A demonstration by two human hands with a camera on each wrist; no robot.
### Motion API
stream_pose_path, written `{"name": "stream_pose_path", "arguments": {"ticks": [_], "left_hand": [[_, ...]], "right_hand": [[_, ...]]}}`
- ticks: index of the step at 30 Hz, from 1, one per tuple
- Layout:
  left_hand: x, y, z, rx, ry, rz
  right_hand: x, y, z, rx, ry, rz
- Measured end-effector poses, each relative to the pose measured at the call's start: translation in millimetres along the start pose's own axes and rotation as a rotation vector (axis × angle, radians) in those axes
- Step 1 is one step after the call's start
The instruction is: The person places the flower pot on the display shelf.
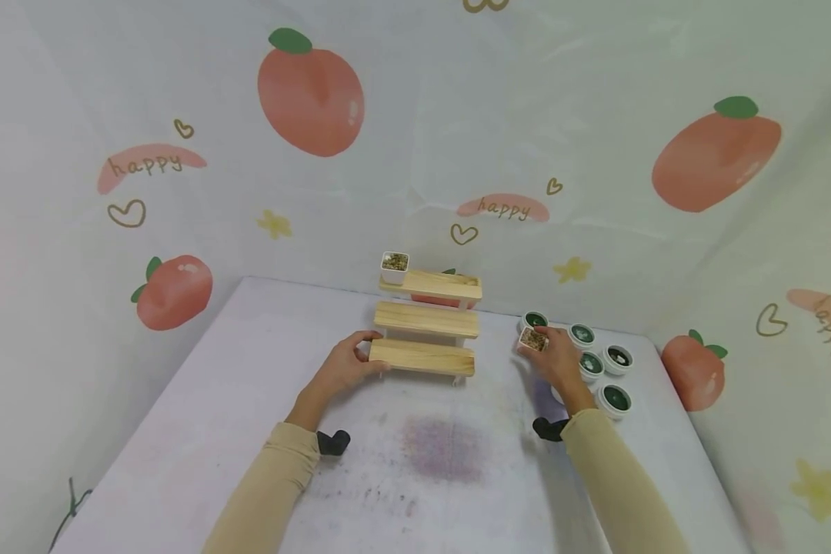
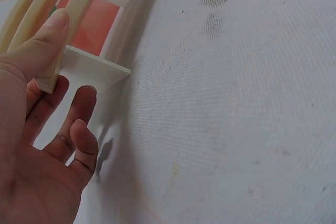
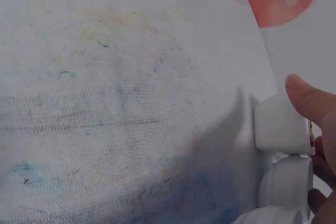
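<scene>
A three-tier wooden display stand on white supports stands at the back of the table. My left hand grips the left end of its lowest board, thumb over the top and index finger beneath, as the left wrist view shows. On the left end of the top board sits a small square white pot with greenish-brown filling. With thumb and fingers my right hand pinches a second square white pot, right of the stand. That pot is upright, close beside a round white container.
Several round white containers with dark green tops, one of them here, cluster to the right of and behind my right hand. A patterned cloth wall rises right behind the table. Faint purple stains mark the tabletop.
</scene>
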State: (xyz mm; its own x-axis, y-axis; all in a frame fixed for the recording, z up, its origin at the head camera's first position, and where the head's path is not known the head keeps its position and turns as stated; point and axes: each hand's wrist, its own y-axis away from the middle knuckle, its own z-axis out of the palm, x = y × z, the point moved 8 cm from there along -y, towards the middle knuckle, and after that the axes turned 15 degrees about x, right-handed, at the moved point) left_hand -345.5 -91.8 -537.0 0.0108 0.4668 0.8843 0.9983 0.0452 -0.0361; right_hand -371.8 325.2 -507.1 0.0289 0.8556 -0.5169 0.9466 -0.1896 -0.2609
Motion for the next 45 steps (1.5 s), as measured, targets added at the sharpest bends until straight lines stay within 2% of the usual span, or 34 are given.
{"name": "stream_pose_path", "arguments": {"ticks": [16,25,31,37,45], "left_hand": [[-3.4,-0.4,0.8,0.015,-0.011,0.025],[-2.8,0.6,2.4,0.004,0.013,0.026],[-1.3,1.3,0.6,-0.003,0.016,0.02],[-2.7,1.1,1.4,-0.01,0.016,0.016],[-3.1,1.3,2.1,-0.007,0.016,-0.005]], "right_hand": [[-11.1,0.9,1.1,-0.008,0.007,0.011],[-20.2,2.5,-3.7,0.073,-0.155,0.017],[-33.9,-0.2,-16.6,0.11,-0.237,-0.008],[-43.7,-2.0,-28.6,0.104,-0.228,-0.031],[-53.0,-6.3,-35.2,0.102,-0.271,-0.009]]}}
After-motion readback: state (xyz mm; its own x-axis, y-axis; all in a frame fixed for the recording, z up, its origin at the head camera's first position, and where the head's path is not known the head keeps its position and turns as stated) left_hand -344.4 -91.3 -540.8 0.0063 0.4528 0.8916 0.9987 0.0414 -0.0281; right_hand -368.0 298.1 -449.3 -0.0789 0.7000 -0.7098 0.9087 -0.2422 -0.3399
